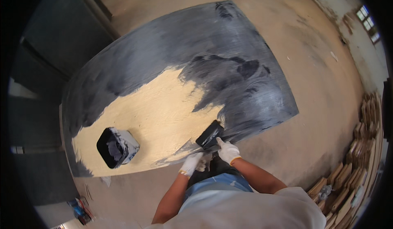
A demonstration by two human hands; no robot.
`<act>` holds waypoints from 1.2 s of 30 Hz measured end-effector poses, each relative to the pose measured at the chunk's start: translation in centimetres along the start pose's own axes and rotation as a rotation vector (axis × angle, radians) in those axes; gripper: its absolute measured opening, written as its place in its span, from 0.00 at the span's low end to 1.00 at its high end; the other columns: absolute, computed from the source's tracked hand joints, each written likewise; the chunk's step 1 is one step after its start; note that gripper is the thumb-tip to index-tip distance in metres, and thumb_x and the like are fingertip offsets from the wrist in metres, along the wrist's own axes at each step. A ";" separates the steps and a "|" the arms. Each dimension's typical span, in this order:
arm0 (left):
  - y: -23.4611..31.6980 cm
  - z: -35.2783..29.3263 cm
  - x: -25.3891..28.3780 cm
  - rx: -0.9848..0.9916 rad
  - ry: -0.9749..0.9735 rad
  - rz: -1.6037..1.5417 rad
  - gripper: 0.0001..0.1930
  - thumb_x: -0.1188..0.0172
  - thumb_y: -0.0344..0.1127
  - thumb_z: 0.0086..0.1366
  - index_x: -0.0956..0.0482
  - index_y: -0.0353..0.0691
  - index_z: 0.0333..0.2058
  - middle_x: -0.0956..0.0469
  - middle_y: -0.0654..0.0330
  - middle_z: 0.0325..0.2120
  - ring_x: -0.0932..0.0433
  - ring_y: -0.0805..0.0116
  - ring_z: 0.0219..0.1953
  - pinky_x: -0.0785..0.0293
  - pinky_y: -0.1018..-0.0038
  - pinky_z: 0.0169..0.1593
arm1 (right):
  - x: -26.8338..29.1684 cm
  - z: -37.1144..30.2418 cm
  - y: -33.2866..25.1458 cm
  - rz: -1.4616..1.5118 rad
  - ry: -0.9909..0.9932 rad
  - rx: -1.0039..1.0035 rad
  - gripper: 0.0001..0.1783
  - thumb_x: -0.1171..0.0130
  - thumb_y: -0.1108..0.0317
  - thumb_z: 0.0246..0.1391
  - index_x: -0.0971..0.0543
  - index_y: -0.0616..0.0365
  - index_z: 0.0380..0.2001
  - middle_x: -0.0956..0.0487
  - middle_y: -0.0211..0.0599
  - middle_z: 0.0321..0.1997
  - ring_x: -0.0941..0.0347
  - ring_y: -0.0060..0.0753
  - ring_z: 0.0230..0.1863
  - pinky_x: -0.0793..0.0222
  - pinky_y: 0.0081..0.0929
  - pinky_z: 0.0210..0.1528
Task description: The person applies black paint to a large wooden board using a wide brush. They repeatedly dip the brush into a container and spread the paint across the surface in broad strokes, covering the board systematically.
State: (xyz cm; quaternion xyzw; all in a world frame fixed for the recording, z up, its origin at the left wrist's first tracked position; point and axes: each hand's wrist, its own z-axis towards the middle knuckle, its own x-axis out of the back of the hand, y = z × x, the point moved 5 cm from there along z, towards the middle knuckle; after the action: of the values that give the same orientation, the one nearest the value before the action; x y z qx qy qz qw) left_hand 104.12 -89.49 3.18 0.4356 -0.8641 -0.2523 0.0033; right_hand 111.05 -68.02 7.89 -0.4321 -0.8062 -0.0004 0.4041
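Observation:
A large flat panel [135,110] lies before me, its pale yellow surface partly covered with streaky black coating [151,36]. My right hand [228,150], in a white glove, is closed on a wide flat brush [209,134], black all over. The brush rests near the panel's close edge, where coated and bare surface meet. Also gloved, my left hand [192,164] is at that edge, left of the brush; its fingers look loosely apart, with nothing seen in them. A square bucket [130,145], smeared black and white, stands on the bare yellow part at left. Dark coating shows inside it.
Brown concrete floor [319,77] surrounds the panel. Dark upright boards [69,28] stand close along the left. Stacked wooden pieces [348,180] are at lower right, below a wall with a window [367,22]. Small red and blue items [82,210] sit at lower left.

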 end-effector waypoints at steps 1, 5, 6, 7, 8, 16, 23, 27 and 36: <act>-0.8 -1.0 2.6 -0.039 0.099 -0.079 0.23 0.45 0.53 0.72 0.24 0.34 0.46 0.20 0.50 0.32 0.19 0.60 0.25 0.20 0.64 0.25 | 0.1 -0.1 1.0 0.027 0.019 -0.020 0.39 0.47 0.62 0.55 0.40 0.39 0.73 0.21 0.62 0.54 0.24 0.58 0.56 0.31 0.47 0.60; -5.4 -7.0 15.2 -0.076 0.430 -0.405 0.19 0.42 0.48 0.69 0.25 0.37 0.46 0.23 0.54 0.28 0.24 0.59 0.23 0.26 0.62 0.23 | 2.8 -0.2 7.7 0.141 0.160 -0.342 0.40 0.48 0.55 0.59 0.44 0.37 0.74 0.20 0.60 0.51 0.22 0.60 0.52 0.30 0.50 0.58; -8.9 -6.9 19.7 -0.056 0.456 -0.501 0.19 0.42 0.48 0.68 0.27 0.38 0.46 0.26 0.56 0.28 0.27 0.58 0.25 0.30 0.58 0.25 | 3.1 0.9 10.3 0.157 0.260 -0.378 0.40 0.46 0.53 0.59 0.44 0.37 0.74 0.20 0.59 0.52 0.22 0.60 0.52 0.29 0.49 0.57; -10.3 -6.7 22.0 -0.007 0.442 -0.659 0.17 0.45 0.47 0.68 0.29 0.40 0.45 0.30 0.57 0.27 0.30 0.58 0.26 0.32 0.55 0.28 | 3.5 1.7 13.1 0.241 0.380 -0.418 0.38 0.44 0.54 0.57 0.38 0.38 0.71 0.20 0.61 0.50 0.22 0.62 0.51 0.29 0.51 0.56; -12.3 -6.2 25.0 -0.026 0.414 -0.741 0.15 0.47 0.46 0.68 0.30 0.41 0.44 0.33 0.57 0.26 0.32 0.57 0.27 0.34 0.54 0.29 | 4.2 3.3 16.3 0.300 0.545 -0.357 0.37 0.45 0.55 0.57 0.37 0.44 0.71 0.20 0.62 0.50 0.23 0.62 0.52 0.29 0.48 0.56; -16.5 -10.9 32.8 0.037 0.476 -0.654 0.13 0.50 0.44 0.69 0.26 0.40 0.40 0.28 0.54 0.24 0.30 0.53 0.22 0.32 0.54 0.24 | 5.1 2.5 6.2 0.085 0.282 -0.272 0.31 0.51 0.52 0.62 0.35 0.41 0.68 0.19 0.53 0.52 0.24 0.58 0.55 0.30 0.49 0.58; -19.2 -13.6 29.1 0.175 0.644 -0.262 0.19 0.47 0.44 0.69 0.19 0.30 0.40 0.18 0.48 0.28 0.21 0.56 0.27 0.24 0.62 0.33 | 6.2 0.5 26.0 0.166 0.471 -0.556 0.29 0.47 0.51 0.61 0.29 0.35 0.66 0.18 0.50 0.51 0.22 0.55 0.52 0.28 0.43 0.55; -19.2 -14.6 22.4 0.350 0.631 -0.040 0.21 0.43 0.45 0.68 0.19 0.30 0.47 0.16 0.47 0.32 0.18 0.59 0.32 0.22 0.65 0.37 | 17.5 8.1 30.9 0.070 0.510 -0.306 0.32 0.43 0.57 0.58 0.31 0.36 0.67 0.18 0.54 0.49 0.21 0.56 0.51 0.27 0.45 0.54; -17.8 -12.9 14.8 0.185 0.586 0.047 0.21 0.48 0.47 0.71 0.23 0.32 0.49 0.19 0.49 0.29 0.20 0.61 0.24 0.21 0.66 0.27 | 35.5 30.0 10.5 -0.238 0.269 0.202 0.30 0.51 0.64 0.58 0.30 0.45 0.66 0.19 0.52 0.52 0.24 0.56 0.55 0.29 0.48 0.56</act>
State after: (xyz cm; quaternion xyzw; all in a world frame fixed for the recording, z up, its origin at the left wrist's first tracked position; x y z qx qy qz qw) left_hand 111.23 -114.97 3.43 0.4680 -0.8556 -0.0360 0.2183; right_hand 88.25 -26.24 7.15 -0.2870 -0.7864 -0.0251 0.5464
